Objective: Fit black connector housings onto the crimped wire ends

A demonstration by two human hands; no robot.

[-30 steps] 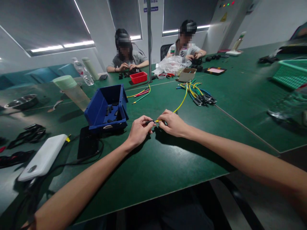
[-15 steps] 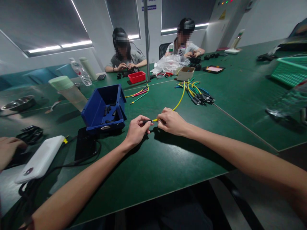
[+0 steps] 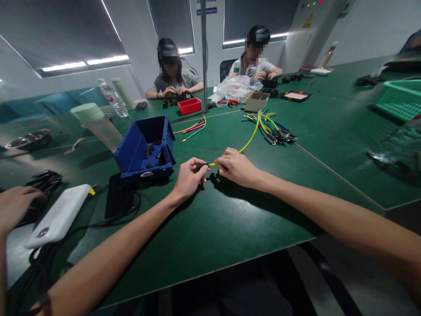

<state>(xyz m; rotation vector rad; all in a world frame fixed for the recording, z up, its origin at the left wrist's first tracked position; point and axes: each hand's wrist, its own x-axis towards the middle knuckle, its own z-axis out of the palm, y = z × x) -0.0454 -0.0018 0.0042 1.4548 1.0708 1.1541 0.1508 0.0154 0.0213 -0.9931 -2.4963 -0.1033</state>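
Note:
Between thumb and fingers, my left hand [image 3: 190, 177] pinches a short black sleeve [image 3: 201, 166]. My right hand [image 3: 237, 167] is closed on a yellow wire [image 3: 250, 141], whose near end meets the sleeve between my hands. How far the wire sits inside the sleeve is hidden by my fingers. The wire's far part curves up and away to a bundle of wires [image 3: 271, 127] in yellow, green and blue, with black sleeves and metal lugs. Left of my hands stands a blue bin [image 3: 144, 169] with several black sleeves [image 3: 149, 151] in it.
Several loose wires [image 3: 194, 129] lie beyond the bin, near a red tray [image 3: 190, 105] and a small cardboard box [image 3: 256, 102]. A black phone [image 3: 119, 197] and a white power bank [image 3: 61, 217] lie left, beside another person's hand [image 3: 19, 206]. Two people sit opposite.
The view has shifted slightly, so the scene sits a little further right. Both hands keep their grip on the sleeve and the wire. The other person's hand at left shows more.

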